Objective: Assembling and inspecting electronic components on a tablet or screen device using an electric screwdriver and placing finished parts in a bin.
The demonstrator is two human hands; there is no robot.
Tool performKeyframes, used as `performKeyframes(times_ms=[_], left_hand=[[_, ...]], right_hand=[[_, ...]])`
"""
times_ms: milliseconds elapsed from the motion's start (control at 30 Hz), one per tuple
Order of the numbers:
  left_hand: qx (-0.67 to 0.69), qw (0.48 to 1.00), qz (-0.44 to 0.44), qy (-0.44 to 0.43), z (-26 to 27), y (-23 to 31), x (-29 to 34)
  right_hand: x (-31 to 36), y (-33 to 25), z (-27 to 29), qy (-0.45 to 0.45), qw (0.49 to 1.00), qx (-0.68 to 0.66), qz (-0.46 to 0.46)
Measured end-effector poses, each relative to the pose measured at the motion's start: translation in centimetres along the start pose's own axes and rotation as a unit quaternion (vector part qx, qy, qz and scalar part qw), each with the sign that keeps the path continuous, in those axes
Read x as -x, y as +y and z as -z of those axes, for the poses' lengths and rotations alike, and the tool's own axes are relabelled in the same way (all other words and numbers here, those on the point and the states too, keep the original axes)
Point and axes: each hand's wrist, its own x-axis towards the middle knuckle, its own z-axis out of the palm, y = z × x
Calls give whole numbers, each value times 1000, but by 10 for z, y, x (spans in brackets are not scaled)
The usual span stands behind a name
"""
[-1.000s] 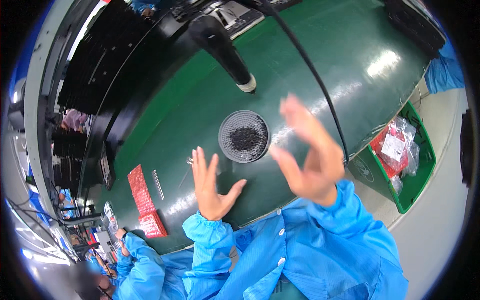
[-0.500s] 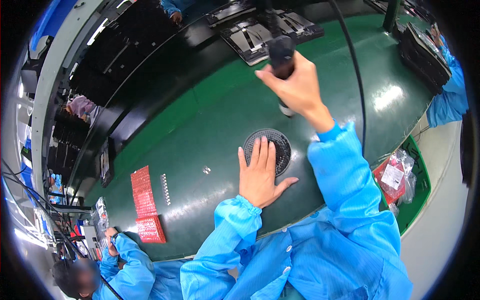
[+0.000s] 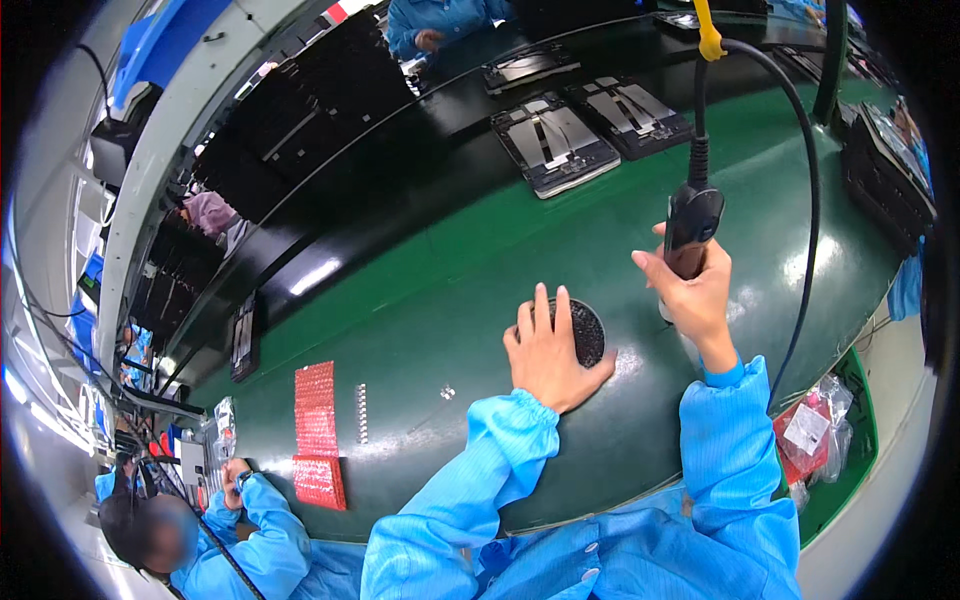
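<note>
The right hand (image 3: 697,300)'s fingers wrap the black corded driver (image 3: 692,222), best held upright with its cord (image 3: 817,200) slack. The left hand (image 3: 550,367)'s spread fingers reach over the round dish (image 3: 590,333) on the table (image 3: 450,310); light pressure avoids tipping it.

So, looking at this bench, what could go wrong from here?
The left grip overlaps the round dish, so a nudge might spill the small dark pieces in it. The black cord loops down near the right sleeve and could snag if the right grip shifts the black handheld tool. The tiny silvery parts seem loose on the green table and might get brushed away.
</note>
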Motion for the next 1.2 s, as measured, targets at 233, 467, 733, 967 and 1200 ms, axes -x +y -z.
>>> performKeyframes(times_ms=[233, 467, 733, 967, 1200], left_hand=[[37, 985, -159, -46, 12, -14, 17], [54, 992, -111, -32, 1, 7, 6], [142, 982, -95, 78, -20, 4, -11], [156, 966, -88, 187, -30, 2, -27], [145, 956, -82, 241, -33, -2, -60]], right_hand=[[-2, 2, -9, 6, 1000, 9, 5], [-5, 20, -6, 48, 996, 36, 60], [1, 19, -8, 32, 995, 71, 67], [-2, 15, -5, 47, 995, 84, 36], [-4, 12, -9, 41, 996, 57, 61]])
